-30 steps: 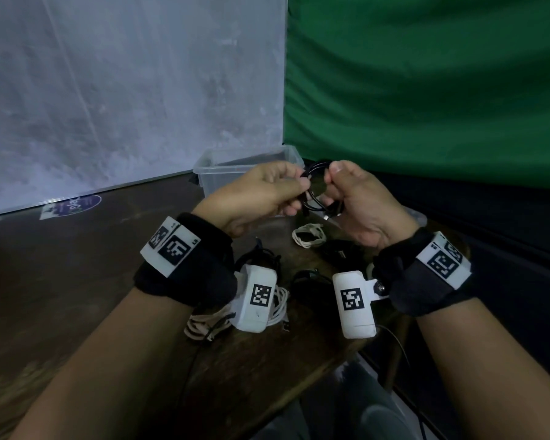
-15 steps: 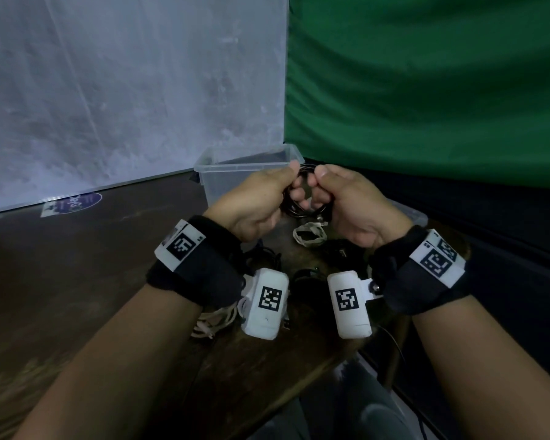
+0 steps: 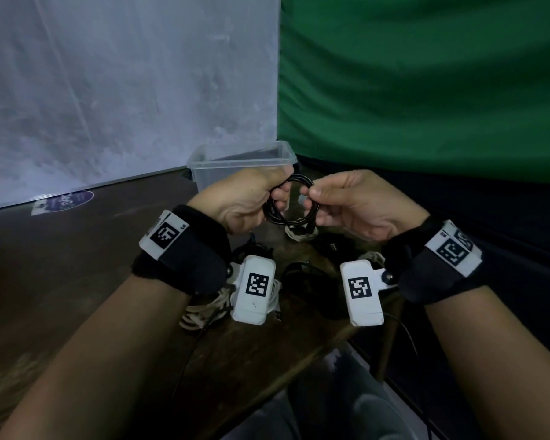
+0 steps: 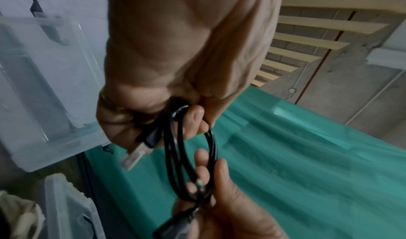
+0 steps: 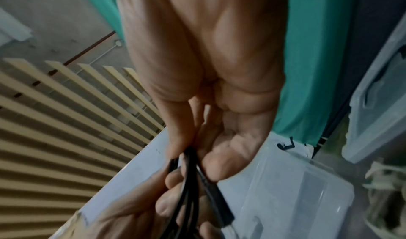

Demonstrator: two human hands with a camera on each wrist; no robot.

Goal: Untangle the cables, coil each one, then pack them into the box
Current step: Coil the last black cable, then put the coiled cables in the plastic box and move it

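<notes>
Head view: beyond both hands stands the clear box on the table. Between them hangs a black cable, coiled; left hand and right hand pinch opposite sides. Light and springy, I judge; best held across all loops.

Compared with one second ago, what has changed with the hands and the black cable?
Both hands, left hand and right hand, moved slightly apart, opening the black cable coil wider between them. Neither let go. The clear plastic box and the cables on the table stayed put.
</notes>
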